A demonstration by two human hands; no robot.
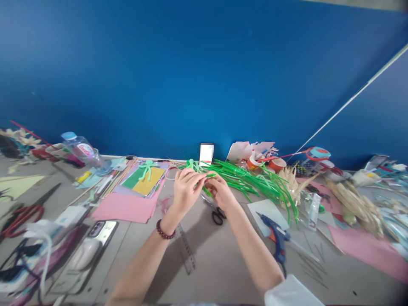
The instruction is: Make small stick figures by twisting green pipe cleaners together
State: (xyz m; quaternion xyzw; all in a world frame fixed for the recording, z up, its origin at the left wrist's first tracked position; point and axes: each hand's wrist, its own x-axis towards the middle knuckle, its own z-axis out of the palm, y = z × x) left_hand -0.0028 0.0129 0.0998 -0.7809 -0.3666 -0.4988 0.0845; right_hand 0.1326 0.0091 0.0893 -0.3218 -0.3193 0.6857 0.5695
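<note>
My left hand (185, 192), with a dark red bead bracelet at the wrist, meets my right hand (222, 193) above the middle of the table. Between them is a short bent green pipe cleaner (208, 191), pinched by the fingertips of both hands and partly covered by them. Just below my right hand lie black-handled scissors (218, 216), blades pointing away. Long green pipe cleaners (236, 175) are heaped behind and to the right. A pale green pipe cleaner figure (147, 169) rests on coloured sheets to the left. A lit phone (206, 154) stands upright behind my hands.
A clear ruler (186, 250) lies between my forearms. To the right, a blue glue gun (276, 239) rests partly on a white card (255, 208). Pink paper (123, 209), a phone (103, 231), red-handled scissors (24, 219) and a plastic bottle (82, 149) are on the left.
</note>
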